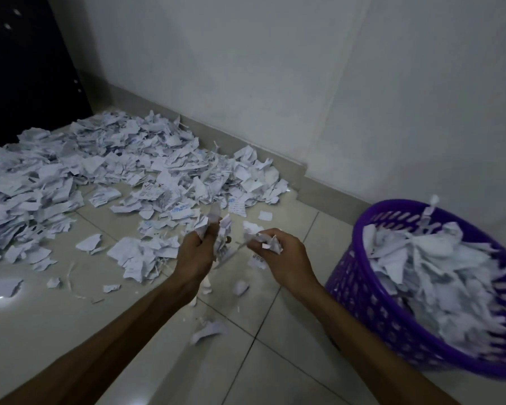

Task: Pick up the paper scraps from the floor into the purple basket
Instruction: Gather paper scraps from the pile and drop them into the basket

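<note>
Both forearms enter from six o'clock and meet at the centre of the view, where each hand is closed around a small bunch of torn paper. Left hand (197, 248) has its fingers (214, 229) curled about several crumpled pieces that stand up above the knuckles; right hand (278, 252) pinches a smaller wad at its fingertips, and one loose slip appears to hang between the two hands, though motion blur makes that uncertain. Paper scraps (100, 168) lie in a broad heap from nine to twelve o'clock on the tiled floor (275, 372), banked against the skirting, with stray pieces thinning out toward the hands and a few directly below the wrists. Purple basket (362, 285) stands at three to four o'clock, just beside the right forearm, tilted toward the camera and already heaped near its rim. In handling terms the scraps are judged very light, limp and easily crushed; they will not break, but they flutter and shed from an open grasp. Recommended hold is a gathered handful compressed between curled fingers and palm, or a two-handed scoop beneath a clump, not an edge pinch. Flat single pieces on the smooth tile will likely need a fingertip slid under a raised corner. Release should be made low over the basket, since its load sits high and spillage is probable.
</note>
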